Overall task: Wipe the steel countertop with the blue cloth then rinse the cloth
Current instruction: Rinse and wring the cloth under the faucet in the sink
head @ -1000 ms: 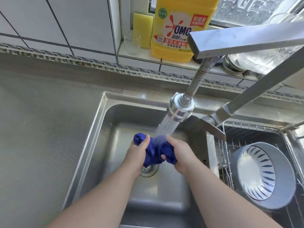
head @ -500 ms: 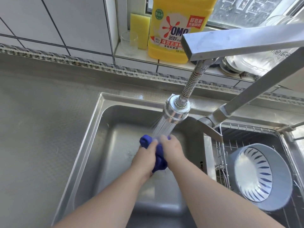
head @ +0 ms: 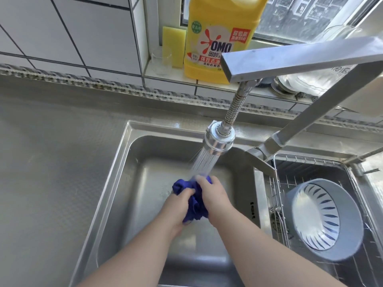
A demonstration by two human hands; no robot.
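The blue cloth [head: 195, 200] is bunched between both hands over the left sink basin [head: 132, 183]. My left hand [head: 179, 206] grips its left side with curled fingers. My right hand [head: 214, 195] grips its right side, pressed close against the left. Water sprays from the faucet's spray head [head: 218, 139] onto the cloth's top and my right fingers. The steel countertop [head: 51, 162] spreads out to the left of the sink.
The faucet's square arm [head: 300, 59] crosses above the sink at the right. A wire rack [head: 277, 195] in the right basin holds a grey bowl [head: 323, 220]. On the window ledge stand a yellow detergent jug [head: 217, 38], a yellow sponge [head: 173, 46] and a glass [head: 161, 61].
My hands have drawn together, squeezing the cloth into a tighter bunch under the spray. The drain that showed below the cloth a second ago is now covered.
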